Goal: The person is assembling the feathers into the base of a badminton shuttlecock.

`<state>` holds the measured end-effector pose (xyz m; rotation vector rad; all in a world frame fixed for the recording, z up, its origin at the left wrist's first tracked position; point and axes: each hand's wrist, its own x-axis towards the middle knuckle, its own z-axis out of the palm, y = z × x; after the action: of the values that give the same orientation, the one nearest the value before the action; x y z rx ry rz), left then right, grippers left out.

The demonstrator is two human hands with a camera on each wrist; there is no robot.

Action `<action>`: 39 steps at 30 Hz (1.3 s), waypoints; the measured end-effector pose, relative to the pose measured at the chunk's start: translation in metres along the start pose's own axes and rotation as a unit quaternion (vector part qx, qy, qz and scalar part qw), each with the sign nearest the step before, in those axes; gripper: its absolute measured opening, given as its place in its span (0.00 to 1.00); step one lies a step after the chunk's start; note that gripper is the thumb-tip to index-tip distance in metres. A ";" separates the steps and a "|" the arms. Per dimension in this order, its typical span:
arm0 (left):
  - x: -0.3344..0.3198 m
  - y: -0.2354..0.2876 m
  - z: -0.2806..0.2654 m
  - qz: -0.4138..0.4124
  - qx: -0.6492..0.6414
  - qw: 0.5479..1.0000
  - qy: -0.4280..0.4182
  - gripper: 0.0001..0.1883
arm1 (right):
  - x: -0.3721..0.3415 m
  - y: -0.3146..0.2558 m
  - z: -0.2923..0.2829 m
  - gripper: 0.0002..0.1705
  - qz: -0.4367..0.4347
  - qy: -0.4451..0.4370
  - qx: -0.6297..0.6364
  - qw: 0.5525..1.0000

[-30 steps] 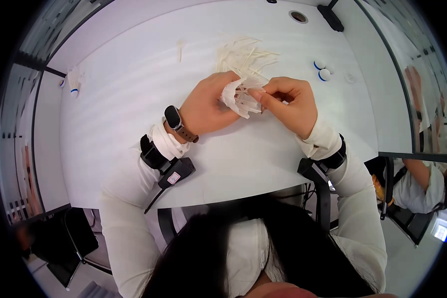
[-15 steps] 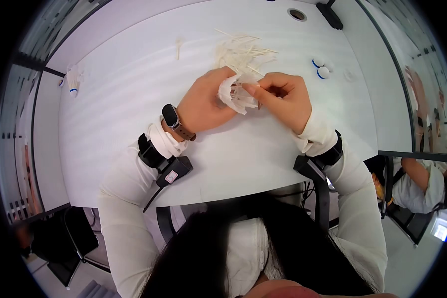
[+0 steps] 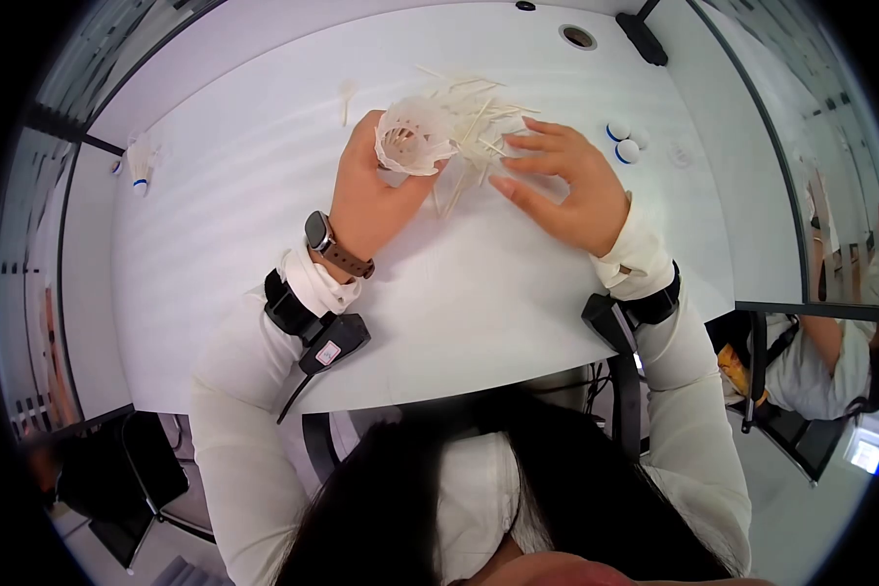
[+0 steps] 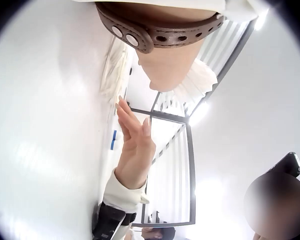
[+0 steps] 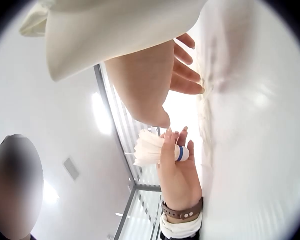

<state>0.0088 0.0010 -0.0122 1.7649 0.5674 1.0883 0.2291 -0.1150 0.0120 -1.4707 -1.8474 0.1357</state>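
My left hand (image 3: 369,195) holds a white feather shuttlecock (image 3: 410,139), its skirt opening facing up toward the head camera. In the right wrist view, the fingers of that hand curl around the shuttlecock (image 5: 149,148) near its blue-banded cork. My right hand (image 3: 578,193) is apart from it, fingers spread and holding nothing. Its fingertips are at the right side of a loose heap of white feathers (image 3: 481,119), low over the table. The left wrist view shows the right hand (image 4: 135,145) with extended fingers.
Two blue-banded shuttlecock corks (image 3: 625,151) lie on the white table (image 3: 459,303) to the right. Another shuttlecock (image 3: 141,168) lies at the far left. A single feather (image 3: 346,104) rests behind my left hand. A round cable hole (image 3: 578,37) is at the back right.
The right hand has come off the shuttlecock and opened, moving slightly right. The left hand has moved left and up with the shuttlecock, whose opening has turned further upward. More of the feather heap shows.
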 end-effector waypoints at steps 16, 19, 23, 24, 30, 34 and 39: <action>0.001 -0.001 -0.001 0.024 0.104 0.993 -0.044 0.18 | 0.003 -0.009 -0.006 0.13 0.046 -0.003 -0.008 0.999; 0.001 -0.002 0.000 0.023 0.105 0.993 -0.045 0.18 | 0.002 -0.008 -0.006 0.10 0.070 0.003 0.024 0.997; 0.000 0.002 -0.001 0.026 0.119 0.991 -0.046 0.17 | 0.003 -0.012 -0.010 0.08 0.095 -0.002 0.020 0.995; 0.000 0.000 -0.002 0.021 0.113 0.992 -0.050 0.17 | 0.003 -0.012 -0.010 0.08 0.100 -0.003 0.008 0.995; -0.001 0.004 -0.002 0.016 0.122 0.991 -0.054 0.17 | 0.003 -0.013 -0.012 0.07 0.083 0.019 0.014 0.996; 0.000 0.004 -0.001 0.025 0.129 0.990 -0.045 0.16 | 0.004 -0.019 -0.014 0.08 0.098 0.021 0.063 0.993; 0.000 0.009 0.002 -0.012 0.073 0.997 -0.024 0.14 | 0.007 -0.020 -0.013 0.10 0.128 -0.002 0.163 0.978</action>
<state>0.0102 -0.0037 -0.0046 1.9011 0.6510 1.0069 0.2204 -0.1205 0.0346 -1.4638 -1.5426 0.5412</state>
